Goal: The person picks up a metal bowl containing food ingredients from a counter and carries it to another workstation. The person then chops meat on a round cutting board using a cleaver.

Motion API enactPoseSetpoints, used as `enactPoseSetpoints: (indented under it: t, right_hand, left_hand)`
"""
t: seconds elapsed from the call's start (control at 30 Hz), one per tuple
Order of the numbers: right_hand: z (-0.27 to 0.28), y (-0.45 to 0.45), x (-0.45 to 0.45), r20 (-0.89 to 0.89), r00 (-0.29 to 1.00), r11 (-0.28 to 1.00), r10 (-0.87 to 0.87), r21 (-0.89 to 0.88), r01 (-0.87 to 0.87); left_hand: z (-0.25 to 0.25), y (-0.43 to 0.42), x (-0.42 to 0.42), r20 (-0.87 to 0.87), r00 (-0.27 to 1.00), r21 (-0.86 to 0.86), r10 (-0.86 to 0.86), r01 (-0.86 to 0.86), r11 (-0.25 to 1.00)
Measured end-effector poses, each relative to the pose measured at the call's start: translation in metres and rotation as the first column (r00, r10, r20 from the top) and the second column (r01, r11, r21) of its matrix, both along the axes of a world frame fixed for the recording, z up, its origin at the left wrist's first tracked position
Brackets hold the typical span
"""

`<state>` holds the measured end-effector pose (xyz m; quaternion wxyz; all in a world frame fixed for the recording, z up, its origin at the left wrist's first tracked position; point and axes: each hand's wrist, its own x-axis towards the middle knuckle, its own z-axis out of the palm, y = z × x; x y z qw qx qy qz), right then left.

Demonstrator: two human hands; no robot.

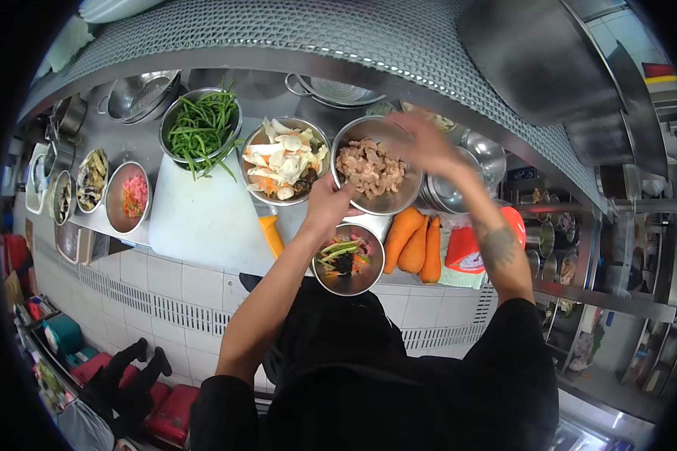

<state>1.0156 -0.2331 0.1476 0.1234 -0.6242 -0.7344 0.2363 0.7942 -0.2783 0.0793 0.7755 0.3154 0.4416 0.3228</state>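
Note:
A metal bowl of sliced raw meat (370, 167) is in front of me on the steel counter. My left hand (329, 204) is closed at this bowl's near left rim, with the thumb side against the metal. My right hand (427, 144) reaches over the bowl's far right rim; motion blurs its fingers, so their grip is unclear. Left of the meat, a bowl of cut cabbage, carrot and mushroom (284, 158) stands close by. Below my left hand sits a smaller bowl with green strips and dark shreds (347, 259).
Green beans fill a bowl (201, 128) behind the white cutting board (195, 210). A yellow-handled knife (271, 234) lies at the board's right. Peeled carrots (414, 244) and a red scale (466, 252) are at the right. A perforated shelf (338, 45) overhangs the counter.

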Motion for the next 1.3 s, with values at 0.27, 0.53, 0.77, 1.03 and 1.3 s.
enactPoseSetpoints:
  t: [0.27, 0.53, 0.77, 1.03, 1.3]
  right_hand:
    - [-0.047, -0.03, -0.051, 0.231, 0.97, 0.996, 0.077, 0.029, -0.086]
    - [-0.02, -0.006, -0.007, 0.068, 0.993, 0.988, -0.098, -0.115, 0.105]
    - [-0.04, -0.022, -0.062, 0.386, 0.922, 0.996, 0.007, 0.085, -0.043]
    - [-0.025, -0.006, -0.022, -0.528, 0.834, 0.985, -0.162, -0.041, 0.166]
    - [0.026, -0.011, -0.009, -0.423, 0.792, 0.893, -0.44, -0.301, 0.335]
  left_hand:
    - [0.003, -0.009, 0.004, -0.058, 0.996, -0.039, -0.073, 0.071, 0.997]
    - [0.007, 0.0, 0.008, -0.062, 0.998, 0.037, -0.021, 0.023, 0.999]
    - [0.035, 0.002, 0.007, -0.159, 0.986, 0.106, -0.048, 0.066, 0.992]
    - [-0.004, 0.007, -0.004, -0.083, 0.996, 0.05, -0.026, 0.03, 0.998]
    - [0.005, 0.014, 0.003, -0.044, 0.999, 0.044, -0.025, 0.027, 0.999]
